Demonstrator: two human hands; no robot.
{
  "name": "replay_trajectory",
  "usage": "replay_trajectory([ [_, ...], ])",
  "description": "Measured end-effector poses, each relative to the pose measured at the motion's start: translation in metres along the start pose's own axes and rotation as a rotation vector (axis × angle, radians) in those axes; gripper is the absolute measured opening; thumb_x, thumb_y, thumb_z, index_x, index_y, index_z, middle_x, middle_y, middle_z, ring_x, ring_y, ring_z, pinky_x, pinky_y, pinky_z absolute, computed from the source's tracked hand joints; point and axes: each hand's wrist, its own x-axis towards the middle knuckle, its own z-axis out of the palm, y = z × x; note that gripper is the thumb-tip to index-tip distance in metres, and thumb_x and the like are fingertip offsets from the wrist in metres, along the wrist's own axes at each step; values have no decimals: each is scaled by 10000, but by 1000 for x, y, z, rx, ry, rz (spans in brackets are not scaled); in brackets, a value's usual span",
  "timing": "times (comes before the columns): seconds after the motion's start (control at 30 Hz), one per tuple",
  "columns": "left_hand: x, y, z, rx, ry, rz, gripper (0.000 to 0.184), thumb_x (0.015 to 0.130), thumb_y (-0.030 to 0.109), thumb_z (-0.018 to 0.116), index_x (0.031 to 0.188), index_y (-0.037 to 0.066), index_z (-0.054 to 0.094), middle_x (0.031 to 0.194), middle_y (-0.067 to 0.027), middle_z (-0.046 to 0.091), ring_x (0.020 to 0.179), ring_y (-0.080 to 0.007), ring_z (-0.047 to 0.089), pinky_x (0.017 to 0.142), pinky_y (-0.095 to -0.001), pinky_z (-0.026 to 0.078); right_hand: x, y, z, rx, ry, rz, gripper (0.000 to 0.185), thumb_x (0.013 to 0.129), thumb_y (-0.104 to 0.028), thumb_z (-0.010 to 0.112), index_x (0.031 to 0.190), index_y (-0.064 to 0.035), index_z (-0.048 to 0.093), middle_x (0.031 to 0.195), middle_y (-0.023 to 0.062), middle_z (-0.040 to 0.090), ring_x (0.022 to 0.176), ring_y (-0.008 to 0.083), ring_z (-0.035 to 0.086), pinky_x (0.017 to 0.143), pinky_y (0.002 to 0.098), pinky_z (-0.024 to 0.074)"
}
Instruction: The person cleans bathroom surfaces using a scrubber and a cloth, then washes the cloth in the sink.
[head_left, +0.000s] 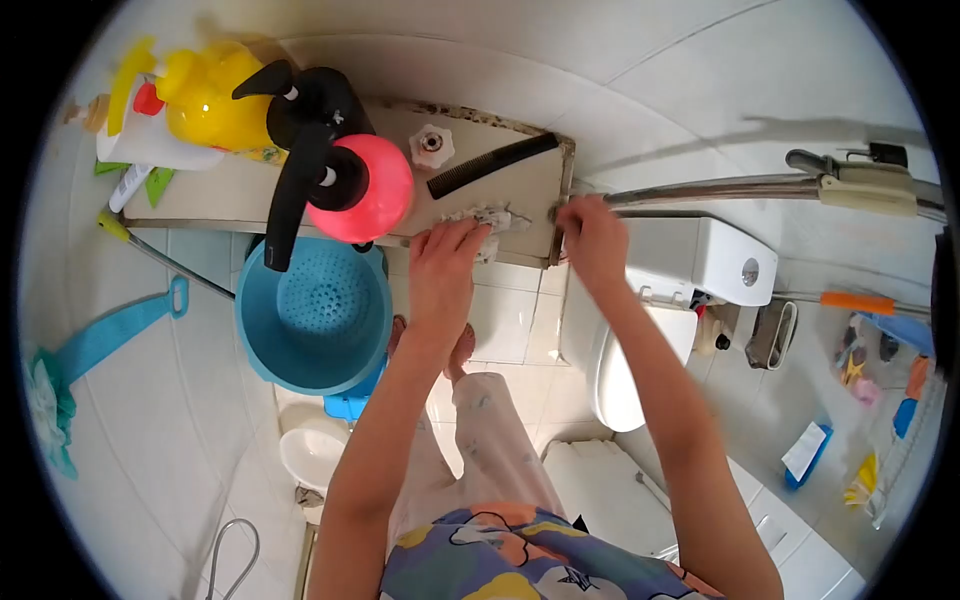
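A pale, crumpled cloth lies on the light shelf, near its front edge. My left hand reaches over that edge, its fingers closed on the cloth's left part. At the shelf's right end, my right hand has its fingers drawn together by the metal corner; what they hold, if anything, is hidden. A black comb and a white knob-like piece lie behind the cloth. To their left stands a pink pump bottle.
Yellow bottles and a black pump bottle crowd the shelf's left. Below hangs or stands a blue basin. A white toilet is at right, under a metal rail. A blue scoop-like item is on the left wall.
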Motion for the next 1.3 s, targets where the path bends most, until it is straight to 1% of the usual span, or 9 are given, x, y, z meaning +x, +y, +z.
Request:
replay_trajectory([
  [0.23,1,-2,3,-84,25,2,390,630,-77,565,990,63,616,988,-62,573,1014,-261,513,851,-351,458,66,4,5,-22,144,22,84,705,-50,592,738,-118,630,765,83,601,705,311,593,606,405,461],
  [0.4,5,3,1,-94,1,-31,359,645,-83,546,971,53,611,990,-70,563,1012,-258,513,828,-339,475,-5,-7,-2,-11,-23,29,25,730,-79,617,741,-101,613,765,57,602,691,274,599,612,388,471],
  [0.6,3,2,2,-115,17,-26,365,643,-73,561,974,68,616,994,-60,564,996,-253,519,822,-334,476,53,-1,4,-138,110,-8,32,720,-79,619,729,-105,602,761,53,597,693,272,596,608,382,466],
  [0.7,3,0,2,-134,17,-34,370,635,-81,561,971,62,618,979,-67,569,980,-256,522,813,-337,477,4,-3,1,-157,-19,-6,23,725,-89,614,745,-100,609,779,62,606,687,280,594,600,378,464],
  [0.73,4,0,2,-145,18,-41,376,628,-84,565,971,60,619,974,-68,570,977,-257,522,813,-339,475,-6,-2,1,-2,-4,-10,32,725,-94,610,756,-98,619,780,74,613,688,289,596,612,373,468],
  [0.9,4,0,1,-179,25,-49,415,594,-100,584,975,59,623,964,-66,575,968,-259,520,820,-345,466,55,5,7,-6,78,102,60,710,-84,611,753,-106,647,776,104,630,715,314,598,633,397,469],
  [1.0,5,1,-1,-108,14,-42,329,676,-45,536,963,97,612,953,-11,559,973,-209,523,751,-312,502,47,3,5,-11,45,162,56,714,-79,599,736,-107,642,745,100,630,699,314,602,628,401,467],
  [1.1,6,0,-1,-120,-20,-62,325,678,-50,538,956,99,619,945,-11,565,961,-211,521,755,-319,496,9,-4,2,98,37,164,47,708,-79,608,728,-110,638,762,87,637,709,306,605,646,390,470],
  [1.3,9,-3,-3,-177,-74,-66,391,616,-79,599,973,77,634,968,-53,586,966,-249,521,836,-330,456,65,-2,2,79,131,241,81,684,-89,649,765,-89,647,859,97,636,763,311,595,685,370,469],
])
